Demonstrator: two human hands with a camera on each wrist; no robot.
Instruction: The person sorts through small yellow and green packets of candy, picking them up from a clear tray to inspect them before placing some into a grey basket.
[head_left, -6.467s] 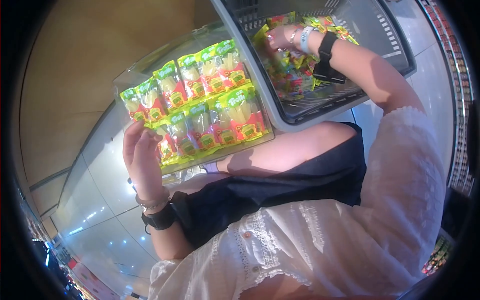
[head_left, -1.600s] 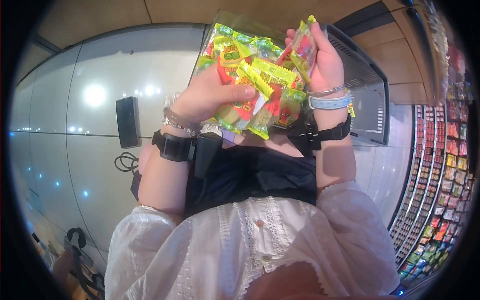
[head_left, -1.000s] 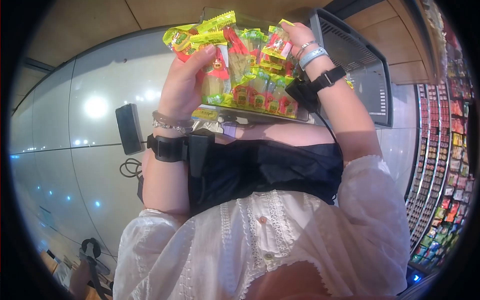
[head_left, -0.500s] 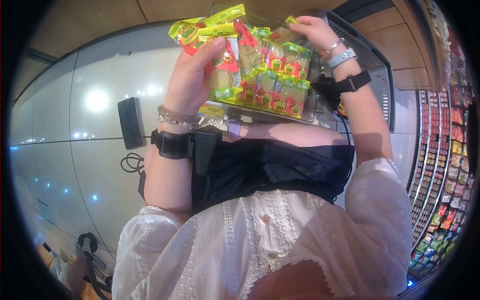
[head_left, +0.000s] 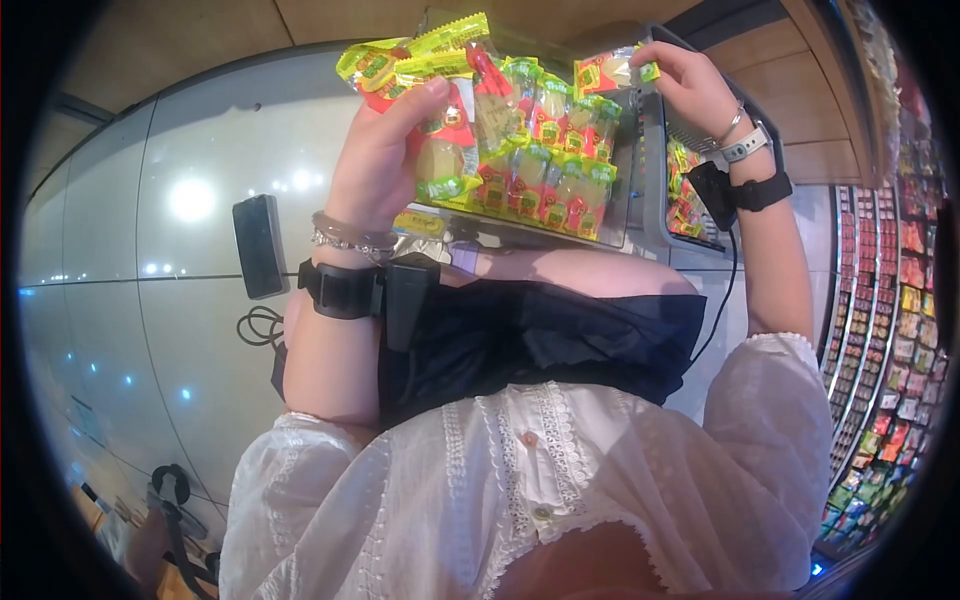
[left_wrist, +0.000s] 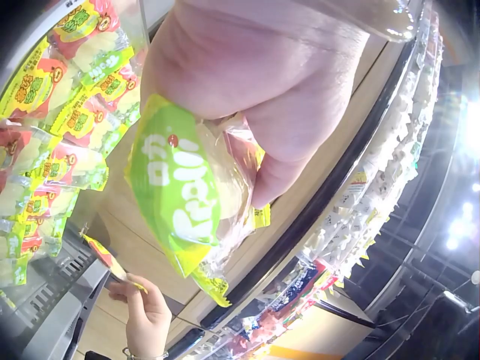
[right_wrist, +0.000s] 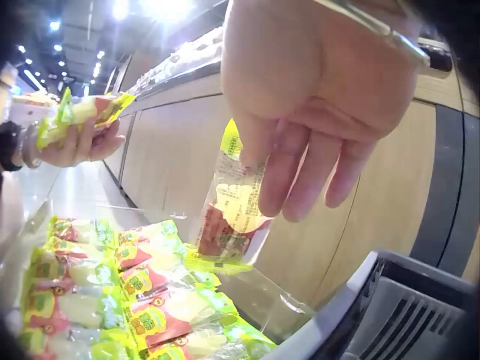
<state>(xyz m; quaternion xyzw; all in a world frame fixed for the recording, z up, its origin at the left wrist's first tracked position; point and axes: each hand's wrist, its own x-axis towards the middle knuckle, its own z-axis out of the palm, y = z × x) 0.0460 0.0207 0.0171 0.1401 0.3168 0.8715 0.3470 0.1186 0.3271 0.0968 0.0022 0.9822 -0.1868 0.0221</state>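
One black phone (head_left: 258,246) is lying on floor tiles. Left hand (head_left: 375,165) is gripping several snack packets (head_left: 440,130). Clear bin (head_left: 540,236) is holding packet rows (head_left: 535,180). Right hand (head_left: 700,90) is pinching a single packet (head_left: 605,72) by its end. Grey basket (head_left: 653,150), just beside, is containing more.

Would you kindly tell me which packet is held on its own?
The packet whose green end the right hand pinches; the left hand grips several, and others lie in the box.
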